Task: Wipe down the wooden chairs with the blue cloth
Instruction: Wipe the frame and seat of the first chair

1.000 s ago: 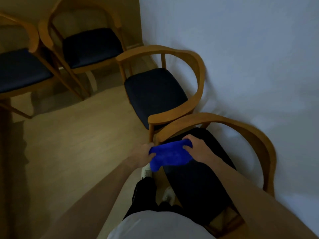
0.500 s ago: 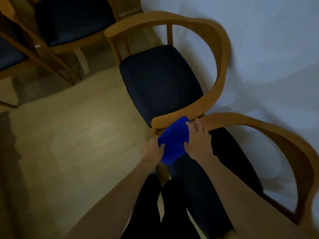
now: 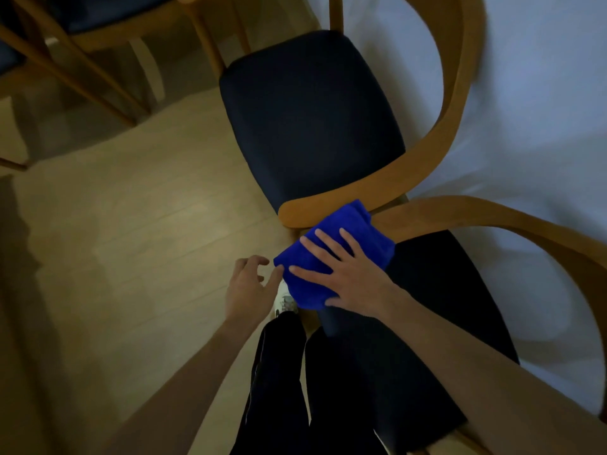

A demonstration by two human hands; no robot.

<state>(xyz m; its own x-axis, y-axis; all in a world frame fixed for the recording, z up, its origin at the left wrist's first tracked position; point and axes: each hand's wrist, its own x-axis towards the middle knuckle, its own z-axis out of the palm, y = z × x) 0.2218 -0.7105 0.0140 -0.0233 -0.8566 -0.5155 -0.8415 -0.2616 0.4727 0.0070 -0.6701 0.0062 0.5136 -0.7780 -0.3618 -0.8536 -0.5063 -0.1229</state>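
Crumpled, vivid blue cloth (image 3: pixel 341 238), right hand (image 3: pixel 348 274) flat on top

Right hand (image 3: pixel 348 274) flat, fingers spread, palm down, left hand (image 3: pixel 248 287) loosely open beside it

The floor (image 3: pixel 138 231) is pale wood-look planking, dimly lit, with a soft bright patch near its middle and dark shadow along its left edge. Standing on it are wooden chairs with dark seat pads: one chair (image 3: pixel 312 119) in the upper middle, close to the white wall, and a nearer chair (image 3: pixel 492 224) just beside it at the right, their curved armrests almost meeting. More chair legs (image 3: pixel 75 77) rest on the floor at the upper left. A white shoe (image 3: pixel 286 302) also stands on the planks.
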